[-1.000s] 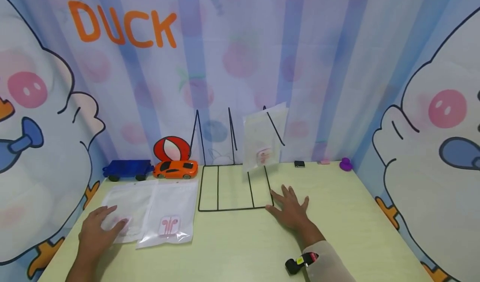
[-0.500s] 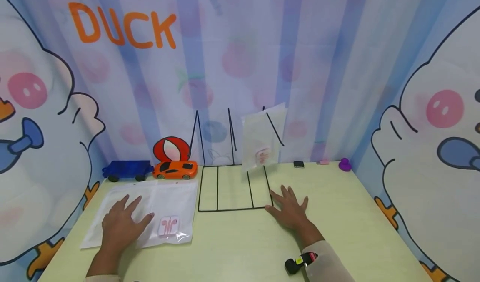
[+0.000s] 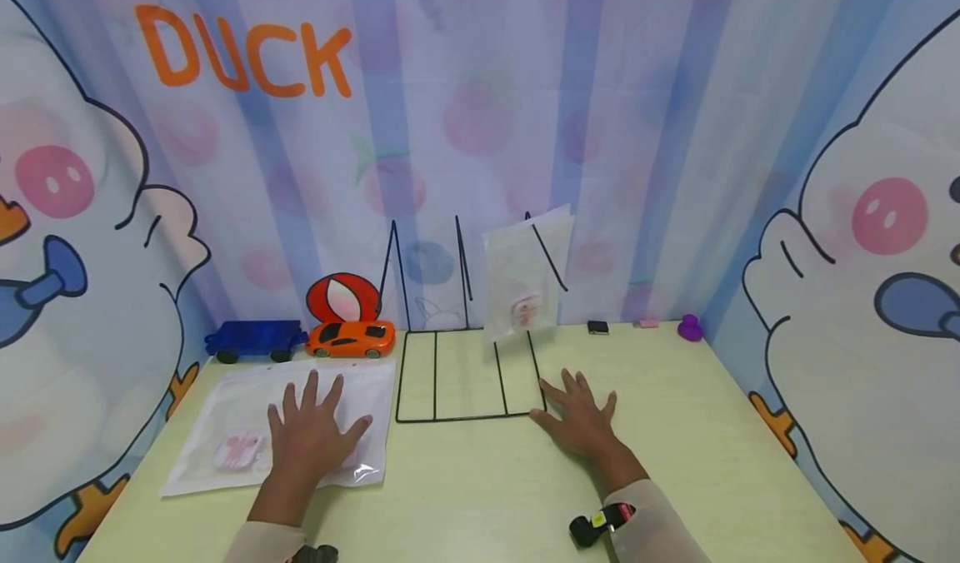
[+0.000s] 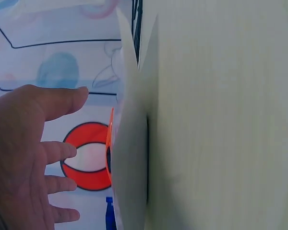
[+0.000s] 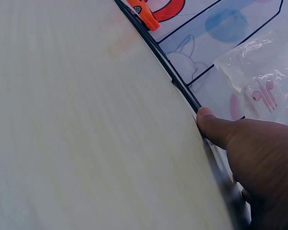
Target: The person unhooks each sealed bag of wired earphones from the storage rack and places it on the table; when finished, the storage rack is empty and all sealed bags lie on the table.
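Note:
My left hand (image 3: 315,434) is spread palm down over two white zip bags. The left wrist view shows its straight fingers (image 4: 62,152) apart from them. The left bag (image 3: 198,430) shows a pink earphone picture; the right bag (image 3: 378,413) is partly covered by the hand. A black wire rack (image 3: 465,419) with upright prongs stands on the table, and another white bag (image 3: 517,271) with a similar picture stands in its right side. My right hand (image 3: 581,417) rests spread on the table, thumb and index finger at the rack's front right corner.
A blue toy wagon (image 3: 255,340) and an orange toy car (image 3: 350,339) stand behind the bags. At the back right lie a small black piece (image 3: 597,328), a pink piece (image 3: 646,324) and a purple knobbed object (image 3: 691,328). A printed curtain (image 3: 480,88) encloses the table.
My left hand has let go of the left bag and moved right over the bags. That bag's lower left corner now lies farther left. My right hand stays put.

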{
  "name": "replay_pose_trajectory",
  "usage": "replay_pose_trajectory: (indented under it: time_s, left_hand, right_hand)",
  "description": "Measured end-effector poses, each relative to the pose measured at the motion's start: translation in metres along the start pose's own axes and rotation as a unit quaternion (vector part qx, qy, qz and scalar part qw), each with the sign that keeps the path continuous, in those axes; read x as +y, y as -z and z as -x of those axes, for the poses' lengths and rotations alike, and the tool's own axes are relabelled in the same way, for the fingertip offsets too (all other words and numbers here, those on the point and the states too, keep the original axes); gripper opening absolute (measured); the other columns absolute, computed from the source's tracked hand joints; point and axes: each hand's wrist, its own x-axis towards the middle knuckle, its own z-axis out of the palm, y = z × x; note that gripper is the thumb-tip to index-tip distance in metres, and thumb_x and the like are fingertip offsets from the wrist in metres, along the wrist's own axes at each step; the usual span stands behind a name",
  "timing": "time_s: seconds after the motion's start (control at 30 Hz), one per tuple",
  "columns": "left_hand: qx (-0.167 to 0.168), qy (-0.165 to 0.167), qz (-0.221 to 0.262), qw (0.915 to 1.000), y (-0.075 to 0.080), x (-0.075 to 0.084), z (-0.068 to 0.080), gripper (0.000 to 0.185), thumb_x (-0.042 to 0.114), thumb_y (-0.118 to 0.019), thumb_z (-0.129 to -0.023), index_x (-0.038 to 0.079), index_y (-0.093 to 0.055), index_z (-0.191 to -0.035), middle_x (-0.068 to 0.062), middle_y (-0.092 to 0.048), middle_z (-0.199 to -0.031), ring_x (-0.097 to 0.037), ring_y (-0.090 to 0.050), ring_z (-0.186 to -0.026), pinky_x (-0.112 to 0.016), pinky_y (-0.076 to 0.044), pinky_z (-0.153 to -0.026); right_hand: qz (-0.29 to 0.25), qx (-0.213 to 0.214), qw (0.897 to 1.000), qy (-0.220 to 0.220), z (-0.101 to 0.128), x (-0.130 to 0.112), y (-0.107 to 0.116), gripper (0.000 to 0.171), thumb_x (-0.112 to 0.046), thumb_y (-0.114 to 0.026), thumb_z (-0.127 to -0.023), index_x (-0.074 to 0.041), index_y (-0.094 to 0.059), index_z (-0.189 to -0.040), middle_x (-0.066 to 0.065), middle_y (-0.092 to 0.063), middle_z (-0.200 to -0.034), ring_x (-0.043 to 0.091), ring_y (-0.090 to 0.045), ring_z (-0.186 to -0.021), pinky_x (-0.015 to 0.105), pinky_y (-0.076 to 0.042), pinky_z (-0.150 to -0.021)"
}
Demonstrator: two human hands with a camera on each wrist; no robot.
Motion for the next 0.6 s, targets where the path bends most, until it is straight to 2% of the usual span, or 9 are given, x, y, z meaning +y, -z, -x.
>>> replay_pose_trajectory:
  time_s: [0.13, 0.3, 0.6]
  left_hand:
    - [0.003, -0.016, 0.014, 0.9998, -0.004, 0.013, -0.003, 0.092, 0.064, -0.065, -0.098, 0.011, -0.039, -0.17, -0.033, -0.02, -0.178, -0.067, -0.018, -0.159, -0.086, -0.014, -0.126]
    - [-0.003, -0.022, 0.033, 0.9992, -0.01, 0.03, -0.007, 0.093, 0.062, -0.066, -0.098, 0.012, -0.037, -0.171, -0.033, -0.02, -0.178, -0.064, -0.018, -0.161, -0.083, -0.014, -0.128]
    - [0.004, -0.046, 0.046, 0.9979, -0.022, 0.063, -0.012, 0.095, 0.059, -0.072, -0.097, 0.008, -0.039, -0.17, -0.033, -0.024, -0.177, -0.061, -0.026, -0.161, -0.075, -0.026, -0.13]
  right_hand:
    - [-0.002, 0.0, 1.0, 0.0, 0.001, -0.002, 0.0, 0.066, -0.056, -0.062, -0.107, -0.025, -0.051, -0.165, 0.021, -0.027, -0.18, 0.049, -0.014, -0.17, 0.091, 0.005, -0.121]
    - [-0.007, -0.001, 1.0, 0.0, 0.003, -0.002, 0.001, 0.066, -0.055, -0.062, -0.107, -0.025, -0.051, -0.165, 0.022, -0.026, -0.181, 0.048, -0.013, -0.17, 0.09, 0.006, -0.121]
    - [-0.009, 0.003, 1.0, 0.004, 0.001, -0.001, 0.0, 0.067, -0.054, -0.063, -0.106, -0.023, -0.052, -0.164, 0.022, -0.026, -0.18, 0.048, -0.013, -0.17, 0.089, 0.007, -0.121]
